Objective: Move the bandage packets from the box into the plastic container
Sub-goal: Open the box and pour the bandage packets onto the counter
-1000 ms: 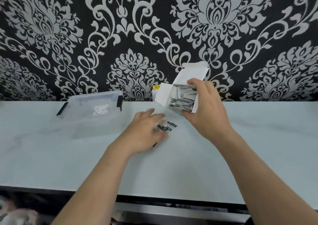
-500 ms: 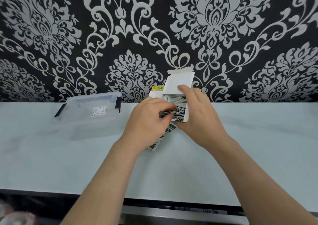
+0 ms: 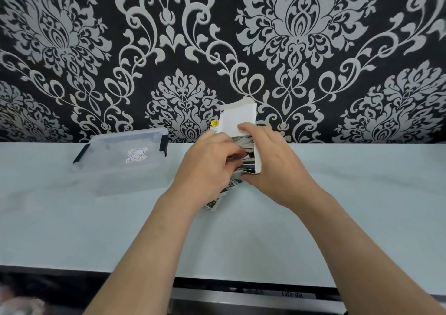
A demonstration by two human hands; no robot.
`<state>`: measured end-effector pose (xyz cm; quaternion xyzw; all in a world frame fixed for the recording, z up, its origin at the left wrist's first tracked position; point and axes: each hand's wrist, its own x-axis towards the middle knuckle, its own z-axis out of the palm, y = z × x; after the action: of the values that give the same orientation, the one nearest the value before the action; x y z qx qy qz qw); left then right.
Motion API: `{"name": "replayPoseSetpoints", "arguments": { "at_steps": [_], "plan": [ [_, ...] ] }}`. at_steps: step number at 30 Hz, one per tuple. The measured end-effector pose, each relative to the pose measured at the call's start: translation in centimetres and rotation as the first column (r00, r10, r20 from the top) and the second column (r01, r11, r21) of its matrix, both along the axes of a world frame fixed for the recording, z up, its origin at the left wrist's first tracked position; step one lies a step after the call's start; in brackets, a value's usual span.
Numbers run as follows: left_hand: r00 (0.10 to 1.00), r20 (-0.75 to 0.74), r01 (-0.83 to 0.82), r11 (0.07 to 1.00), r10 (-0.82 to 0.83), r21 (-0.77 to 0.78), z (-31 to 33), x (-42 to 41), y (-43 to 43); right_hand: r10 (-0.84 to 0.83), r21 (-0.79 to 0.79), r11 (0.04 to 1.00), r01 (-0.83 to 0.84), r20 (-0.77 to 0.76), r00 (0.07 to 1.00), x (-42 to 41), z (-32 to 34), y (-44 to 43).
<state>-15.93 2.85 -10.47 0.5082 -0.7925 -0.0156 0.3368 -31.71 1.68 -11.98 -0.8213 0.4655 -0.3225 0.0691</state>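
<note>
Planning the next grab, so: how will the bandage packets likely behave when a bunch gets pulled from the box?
Probably light and thin: the bandage packets stand packed edge-on in the box that the right hand grips. Likely slippery and apt to slide apart: the loose packets on the table lie fanned out under the left hand, whose fingers curl into the stack.
</note>
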Motion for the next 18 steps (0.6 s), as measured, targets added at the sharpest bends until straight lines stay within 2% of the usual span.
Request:
{"name": "replayPoseSetpoints", "arguments": {
  "at_steps": [7, 10, 13, 18],
  "plan": [
    [0.996, -0.039, 0.083, 0.996, -0.084, -0.025, 0.3, -0.5, -0.1, 0.024, -0.002, 1.000, -0.024, 0.021, 1.000, 0.4, 0.0, 0.3],
    [0.951, -0.310, 0.022, 1.000, -0.017, 0.012, 0.3, -0.2, -0.1, -0.041, 0.034, 0.999, 0.039, 0.051, 0.998, -0.2, 0.3, 0.1],
    [0.797, -0.597, -0.042, 0.995, 0.090, 0.095, 0.9, 0.1, 0.1, -0.098, 0.050, 0.994, 0.096, 0.045, 0.994, -1.0, 0.5, -0.2],
    [0.463, -0.864, -0.215, 0.971, 0.196, 0.105, 1.3, 1.5, -0.2, -0.186, 0.060, 0.981, 0.186, -0.009, 0.982, -2.0, 0.4, -0.7]
  ]
}}
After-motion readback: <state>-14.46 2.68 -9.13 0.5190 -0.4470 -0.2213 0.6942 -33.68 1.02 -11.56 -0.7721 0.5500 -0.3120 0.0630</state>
